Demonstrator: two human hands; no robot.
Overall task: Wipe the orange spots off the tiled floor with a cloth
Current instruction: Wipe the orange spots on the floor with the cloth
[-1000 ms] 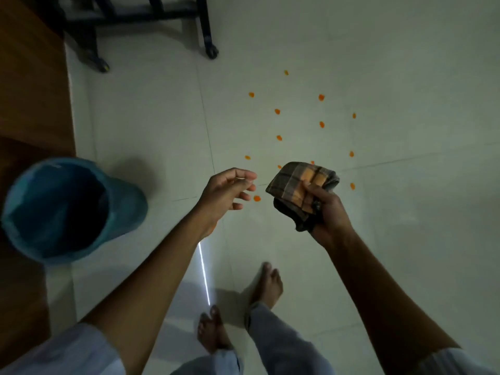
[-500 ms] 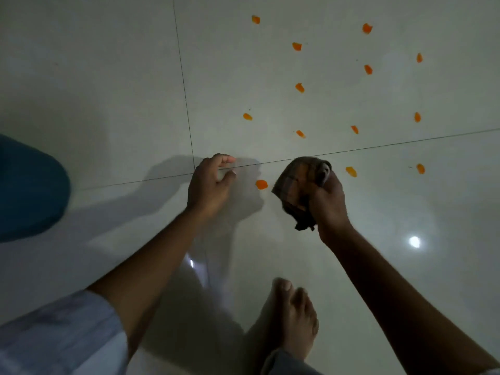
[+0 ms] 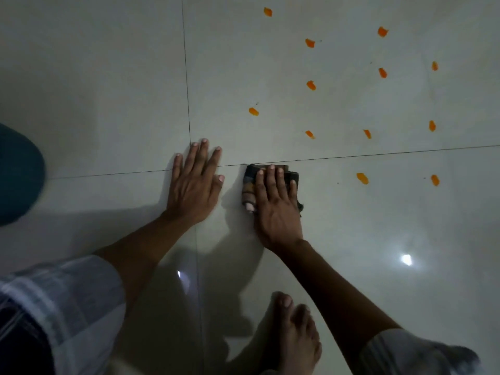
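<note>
Several orange spots (image 3: pixel 311 85) dot the pale tiled floor (image 3: pixel 108 90) ahead and to the right. My right hand (image 3: pixel 276 204) lies flat on a folded dark checked cloth (image 3: pixel 248 186), pressing it to the floor just below a grout line. The nearest spots to it are one at upper left (image 3: pixel 253 111) and one to the right (image 3: pixel 362 178). My left hand (image 3: pixel 193 182) rests flat on the tile beside the cloth, fingers spread, holding nothing.
A teal bucket (image 3: pixel 19 174) sits at the left edge, partly out of frame. My bare foot (image 3: pixel 292 334) stands at the bottom centre. A light glare (image 3: pixel 405 259) reflects off the glossy tile at lower right.
I have crouched lower, so the floor looks closer. My right hand brought the cloth down onto the floor over the nearest orange spot. My left hand went flat on the tile.
</note>
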